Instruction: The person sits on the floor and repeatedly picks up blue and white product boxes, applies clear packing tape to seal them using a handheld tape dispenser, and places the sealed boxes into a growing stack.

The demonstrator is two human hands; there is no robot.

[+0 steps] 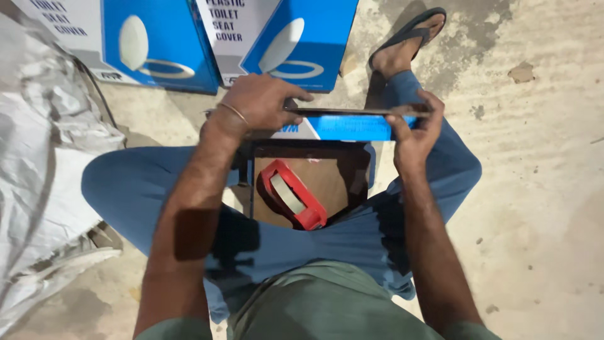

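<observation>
I sit cross-legged on a concrete floor with a blue and white cardboard box (pixel 352 127) open in my lap. My left hand (pixel 261 101) presses down on the left part of its raised top flap (pixel 352 112). My right hand (pixel 415 129) grips the flap's right end, thumb on top. Inside the open box, on its brown bottom (pixel 327 176), lies a red tape dispenser (pixel 292 195) with a roll of tape. A thin bangle circles my left wrist.
Two more blue and white boxes (pixel 157 44) (pixel 296 41) with oval pictures stand ahead on the floor. A grey-white woven sack (pixel 44 164) lies at my left. My sandalled foot (pixel 409 38) points forward at the upper right. Bare concrete (pixel 541 189) spreads right.
</observation>
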